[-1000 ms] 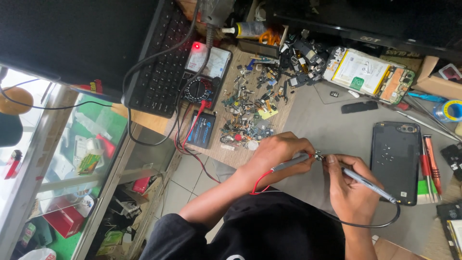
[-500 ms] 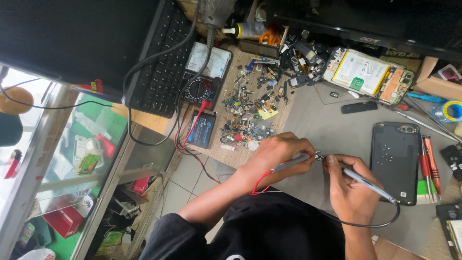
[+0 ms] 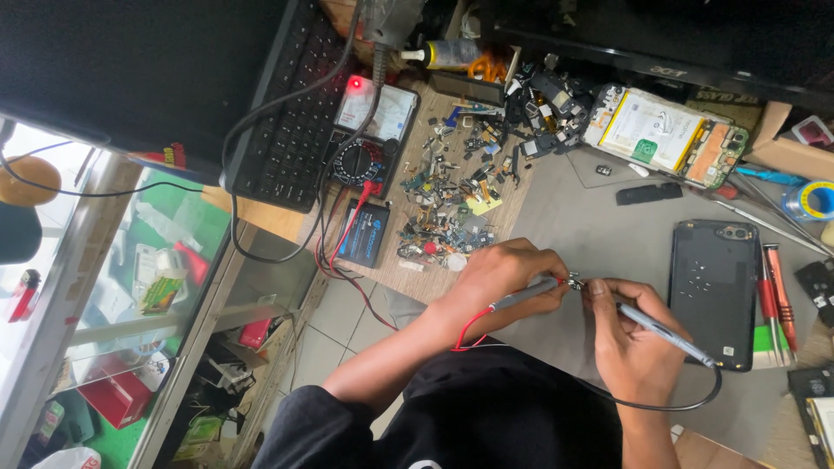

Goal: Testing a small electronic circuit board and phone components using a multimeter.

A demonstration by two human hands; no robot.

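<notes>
My left hand [image 3: 504, 280] grips a grey test probe [image 3: 526, 294] with a red lead. My right hand [image 3: 632, 339] grips a second grey probe [image 3: 665, 334] with a black lead. Both probe tips meet on a tiny metal part [image 3: 575, 282] pinched between my fingers above the grey work mat [image 3: 599, 234]. The leads run back to an analog multimeter [image 3: 369, 135] with a red lamp lit at its top. A dark phone back cover [image 3: 714, 291] lies just right of my right hand.
A heap of small electronic parts [image 3: 452, 200] covers the wooden bench. A black keyboard [image 3: 287, 139] lies at the left, an opened phone with its battery [image 3: 665, 135] at the top right. Red-handled tools [image 3: 773, 295] and a solder roll [image 3: 812, 200] sit at the right edge.
The red lamp on the multimeter was lit, went out half a second ago and is lit again. Both hands and probes stay almost still.
</notes>
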